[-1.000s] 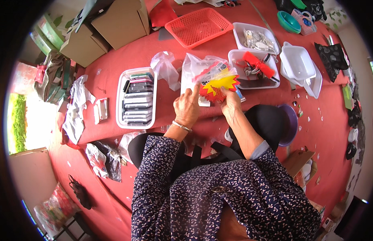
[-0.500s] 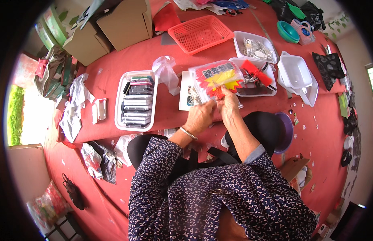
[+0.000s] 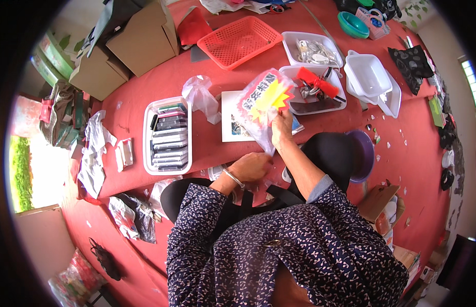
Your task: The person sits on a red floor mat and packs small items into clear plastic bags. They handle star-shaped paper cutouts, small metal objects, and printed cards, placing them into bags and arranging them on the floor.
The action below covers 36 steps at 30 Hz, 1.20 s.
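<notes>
A clear plastic bag [image 3: 256, 120] of starburst-shaped paper signs, yellow and red with dark lettering, is tilted above the bench. My right hand [image 3: 282, 129] is closed round its right side. My left hand [image 3: 252, 166], with a silver bangle at the wrist, is closed at the bag's lower end, where the plastic narrows to a point; its fingertips are partly hidden. Beneath the bag lies a white sheet with a dark picture [image 3: 230, 105], partly covered. Left of it stands a white tub [image 3: 146, 140] holding a row of thin, flat cases.
Beyond are a red basket [image 3: 225, 60], a white tub with cables [image 3: 289, 41], and one with dark and red items [image 3: 312, 111]. White containers [image 3: 368, 74] are stacked at right. A purple basin [image 3: 365, 158] is beside my right knee. Cardboard boxes [image 3: 145, 36] stand far left.
The bag has turned more upright, its lower end drawn out toward me. My left hand has moved down, toward my body. The whole view has shifted slightly.
</notes>
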Available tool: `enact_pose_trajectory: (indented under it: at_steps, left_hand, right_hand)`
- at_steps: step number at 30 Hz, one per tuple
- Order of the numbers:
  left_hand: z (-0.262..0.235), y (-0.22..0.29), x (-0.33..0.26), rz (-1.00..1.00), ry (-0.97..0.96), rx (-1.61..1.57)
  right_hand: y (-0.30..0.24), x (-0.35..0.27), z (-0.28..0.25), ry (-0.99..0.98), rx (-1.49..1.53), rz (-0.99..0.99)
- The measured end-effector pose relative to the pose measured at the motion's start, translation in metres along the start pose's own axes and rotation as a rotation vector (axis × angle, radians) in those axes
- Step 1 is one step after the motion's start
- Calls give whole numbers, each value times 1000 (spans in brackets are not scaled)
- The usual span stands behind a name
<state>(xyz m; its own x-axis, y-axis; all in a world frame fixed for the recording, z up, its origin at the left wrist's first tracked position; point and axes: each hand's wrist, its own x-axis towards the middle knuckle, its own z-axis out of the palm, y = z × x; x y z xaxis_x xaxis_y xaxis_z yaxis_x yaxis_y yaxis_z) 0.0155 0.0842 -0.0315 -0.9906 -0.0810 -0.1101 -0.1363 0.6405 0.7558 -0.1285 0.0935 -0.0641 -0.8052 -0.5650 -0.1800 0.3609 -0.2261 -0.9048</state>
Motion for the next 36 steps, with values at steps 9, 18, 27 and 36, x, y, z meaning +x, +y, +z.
enact_pose_trajectory:
  at_steps: [9,18,27,36]
  left_hand:
    - [-33,-11,9,-306,-60,-212]
    - [-55,-91,31,-537,1015,-276]
    - [-85,-117,45,-557,1082,-96]
    - [-115,-54,5,-456,1145,245]
  right_hand:
    - [63,14,1,-76,-768,-321]
    - [79,9,3,-215,-1013,-442]
    - [65,-14,16,-413,-1041,-537]
    - [57,-1,9,-752,-1138,-387]
